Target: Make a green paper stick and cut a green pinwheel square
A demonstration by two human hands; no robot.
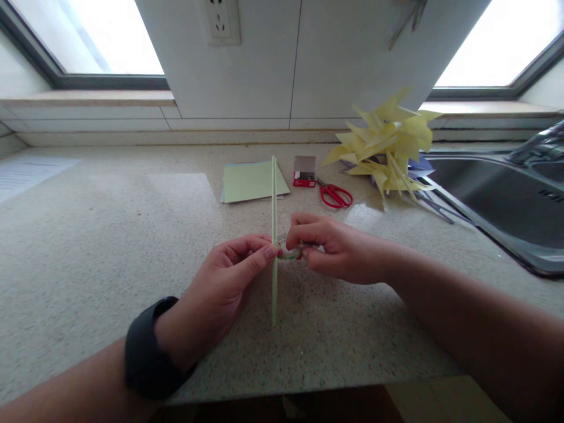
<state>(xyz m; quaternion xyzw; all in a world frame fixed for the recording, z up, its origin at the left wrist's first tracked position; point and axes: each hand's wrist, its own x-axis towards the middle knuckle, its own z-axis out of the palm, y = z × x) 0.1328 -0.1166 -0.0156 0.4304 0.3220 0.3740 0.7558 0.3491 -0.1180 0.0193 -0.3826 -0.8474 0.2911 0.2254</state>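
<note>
A pale green paper stick (275, 205) was found held over the middle of the counter (88, 252), nearer the front edge than the back edge. It was pinched below its midpoint between the thumb and fingers of the left hand (229, 264), above whose wrist a black band (152, 349) was worn. The stick was aligned from the front edge towards the back edge; its tilt could not be established. A clear ring-shaped roll (291, 255) was gripped in the curled fingers of the right hand (341, 249), its left side brought close against the stick; whether contact was made could not be determined.

Towards the back edge, a stack of paper sheets (249, 182) was noted, topped by a light green one and partly crossed in view by the stick. To its right, a small red-fronted box (305, 171) was observed, with red-handled scissors (337, 195) lying just beside it. Yellow paper pinwheels (383, 141) were heaped near the back right corner, beside the sink (497, 194). A white sheet (35, 170) was recorded at the back left corner.
</note>
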